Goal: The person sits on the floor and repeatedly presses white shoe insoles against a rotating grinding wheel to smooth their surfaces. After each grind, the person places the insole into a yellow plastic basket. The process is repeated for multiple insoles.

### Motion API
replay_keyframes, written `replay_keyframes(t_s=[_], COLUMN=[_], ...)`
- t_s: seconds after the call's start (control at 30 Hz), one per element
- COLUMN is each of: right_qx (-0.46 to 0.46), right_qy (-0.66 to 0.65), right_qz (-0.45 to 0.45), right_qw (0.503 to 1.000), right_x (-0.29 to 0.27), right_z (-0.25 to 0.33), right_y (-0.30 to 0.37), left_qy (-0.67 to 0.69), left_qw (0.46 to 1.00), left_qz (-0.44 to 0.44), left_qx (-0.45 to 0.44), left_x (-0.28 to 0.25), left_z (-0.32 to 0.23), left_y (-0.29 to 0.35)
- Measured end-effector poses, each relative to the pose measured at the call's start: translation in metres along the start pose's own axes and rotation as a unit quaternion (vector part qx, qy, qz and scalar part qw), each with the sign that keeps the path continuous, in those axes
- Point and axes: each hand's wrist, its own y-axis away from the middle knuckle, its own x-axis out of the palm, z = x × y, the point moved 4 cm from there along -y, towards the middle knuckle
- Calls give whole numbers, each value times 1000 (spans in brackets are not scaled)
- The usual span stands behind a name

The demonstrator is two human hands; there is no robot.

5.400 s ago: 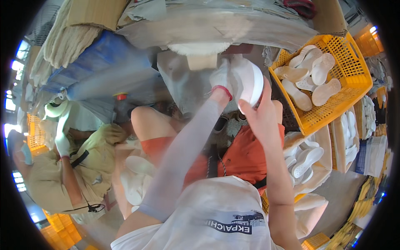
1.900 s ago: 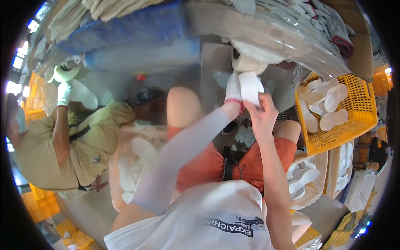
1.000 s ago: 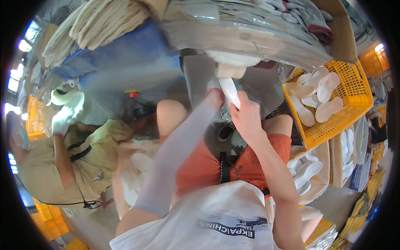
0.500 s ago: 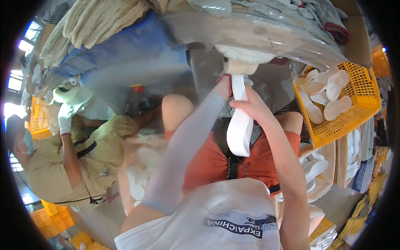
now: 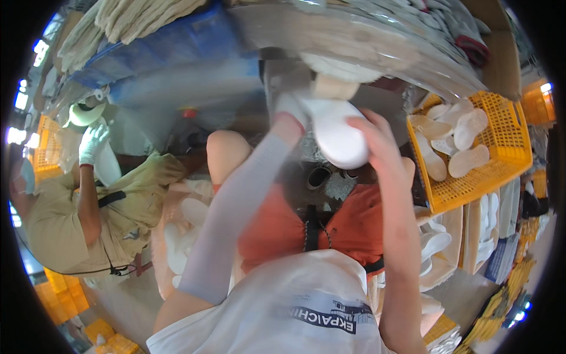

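I hold a white shoe sole (image 5: 337, 134) with both hands, raised in front of me above my lap. My left hand (image 5: 290, 112), in a white glove with a red cuff over a pale sleeve, grips its upper left end. My bare right hand (image 5: 376, 141) wraps its right side. Just above the sole sits a round buffing wheel (image 5: 336, 71) with a tan block under it; whether the sole touches it I cannot tell.
A yellow crate (image 5: 512, 154) holding several soles stands at the right. More white soles lie in a pink bin (image 5: 171, 236) at my left and stacked at lower right (image 5: 435, 242). A seated co-worker (image 5: 76, 218) in white gloves handles a sole at far left.
Half a second ago the sole hung edge-on and long below my hands; now it is turned flat-face toward me and lifted closer to the wheel.
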Motion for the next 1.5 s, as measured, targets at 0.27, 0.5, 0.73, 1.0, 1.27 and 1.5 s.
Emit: replay_keyframes(t_s=[0.27,0.5,0.73,1.0,1.27,1.5], right_qx=[-20,-96,19,-365,-121,-27], right_qy=[243,252,417,477,248,-56], right_qz=[7,-420,-490,-348,-209,-9], right_qw=[970,866,765,720,938,998], right_x=[-194,-494,-560,-412,-187,1], right_z=[-12,7,-145,140,14,-25], right_y=[123,-71,-186,111,95,44], left_qy=[-42,-79,-158,-409,-85,-756], left_qw=[954,915,923,894,949,650], left_qz=[289,103,33,174,213,44], left_qx=[-67,-382,-350,57,-217,66], left_x=[97,285,228,310,204,25], left_z=[53,203,133,77,90,-13], left_y=[105,186,114,96,168,60])
